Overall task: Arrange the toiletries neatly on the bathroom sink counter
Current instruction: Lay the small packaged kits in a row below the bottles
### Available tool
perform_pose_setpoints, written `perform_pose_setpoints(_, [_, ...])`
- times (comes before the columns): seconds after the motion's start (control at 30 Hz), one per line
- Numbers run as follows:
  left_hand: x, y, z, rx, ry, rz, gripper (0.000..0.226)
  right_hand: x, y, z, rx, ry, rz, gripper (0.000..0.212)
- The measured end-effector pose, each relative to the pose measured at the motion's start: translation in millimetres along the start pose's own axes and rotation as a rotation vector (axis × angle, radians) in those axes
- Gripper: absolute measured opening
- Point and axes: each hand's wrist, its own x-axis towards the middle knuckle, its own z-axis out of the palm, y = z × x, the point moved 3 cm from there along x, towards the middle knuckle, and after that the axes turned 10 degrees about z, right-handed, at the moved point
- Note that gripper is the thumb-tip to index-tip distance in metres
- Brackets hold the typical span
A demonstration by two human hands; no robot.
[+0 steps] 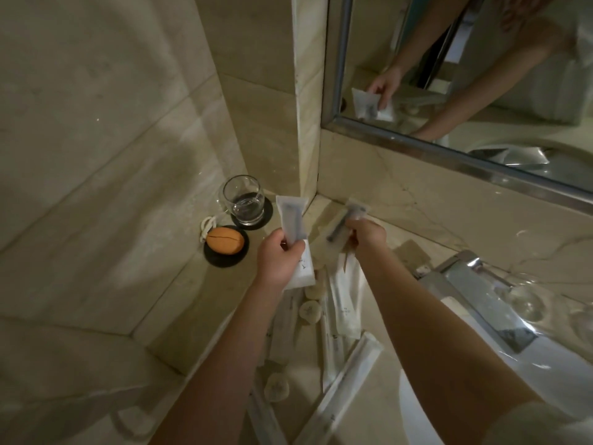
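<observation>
At the marble counter's [179,319] back corner, the left hand [279,261] grips a white sachet [293,232]; the right hand [367,236] pinches a wrapped razor [348,216] above scattered packets [345,303].

White razor packet [293,234] upright, pinched at mid-length by left fingers [286,245]. Second razor packet [346,221] tilted, blurred, gripped at its near end by right fingers [355,227]. More long white packets [345,303] lie scattered below both.
</observation>
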Motion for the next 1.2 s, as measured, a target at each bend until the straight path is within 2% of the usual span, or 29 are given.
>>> perform_pose_setpoints(0.23, [-21.9,15.3,3.1,0.002,0.025,0.021,0.017,-46.4,9.9,-38.4,-0.007,-0.223,-0.146,0.008])
perform_pose_setpoints(0.3, [-33.4,21.3,7.1,0.000,0.013,0.017,0.021,-61.9,14.4,-52.5,-0.063,-0.239,-0.213,0.015])
perform_pose_setpoints(0.37, [-46.8,27.7,11.6,-0.010,-0.001,0.019,0.025,-78.2,18.4,-69.1,-0.165,-0.173,-0.302,0.016])
perform_pose_setpoints(0.43, [-60.1,33.2,18.2,-0.005,-0.033,0.003,0.017,-95.5,22.0,-88.1,-0.229,-0.110,-0.411,0.013])
perform_pose_setpoints(0.67, [-108.3,52.9,57.6,-0.048,-0.116,0.035,0.018,-151.7,45.4,-177.7,-0.329,0.084,-0.710,0.023])
perform_pose_setpoints(0.8, [-137.9,68.0,95.6,-0.056,-0.201,0.064,0.021,-170.9,60.1,-236.4,-0.412,0.210,-0.766,0.016])
perform_pose_setpoints(1.2, [-233.5,115.5,241.2,-0.064,-0.490,0.188,0.024,-196.2,103.4,-423.4,-0.341,0.532,-0.813,0.002])
